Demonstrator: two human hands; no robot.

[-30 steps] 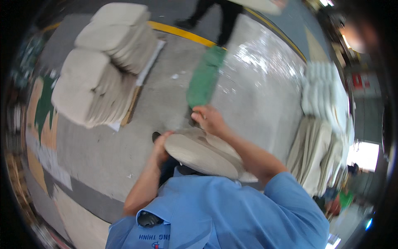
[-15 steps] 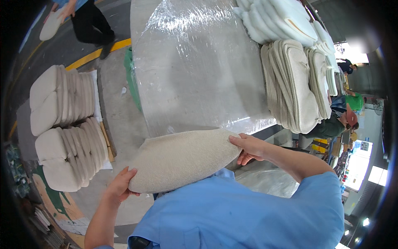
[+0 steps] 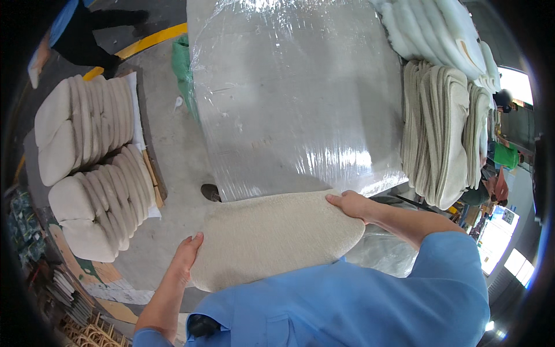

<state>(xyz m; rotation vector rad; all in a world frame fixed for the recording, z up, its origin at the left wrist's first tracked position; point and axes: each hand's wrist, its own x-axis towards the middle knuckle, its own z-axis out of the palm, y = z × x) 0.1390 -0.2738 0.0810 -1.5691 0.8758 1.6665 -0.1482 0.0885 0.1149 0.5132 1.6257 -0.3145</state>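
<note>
A beige fleecy fabric pad [image 3: 272, 240], oblong with rounded ends, stretches between my hands in front of my chest. My left hand [image 3: 188, 254] grips its left end, thumb on top and the fingers hidden underneath. At the upper right corner my right hand [image 3: 350, 206] pinches the edge, thumb over the face and the other fingers behind. The pad's far edge is at the near end of a table [image 3: 300, 110] wrapped in shiny clear film. On the table's right side lie stacked beige pads [image 3: 436, 133] like the one held.
Fluffy white pads [image 3: 430, 32] are piled at the far right. Two rows of folded beige pads [image 3: 87, 121] stand on the left, on a board. A green plastic bag [image 3: 182, 69] hangs by the table's left edge. Another person [image 3: 87, 32] walks at the upper left.
The pad has moved slightly right and down and faces up more broadly. Both hands moved with it, keeping hold. The person at the upper left has moved farther left.
</note>
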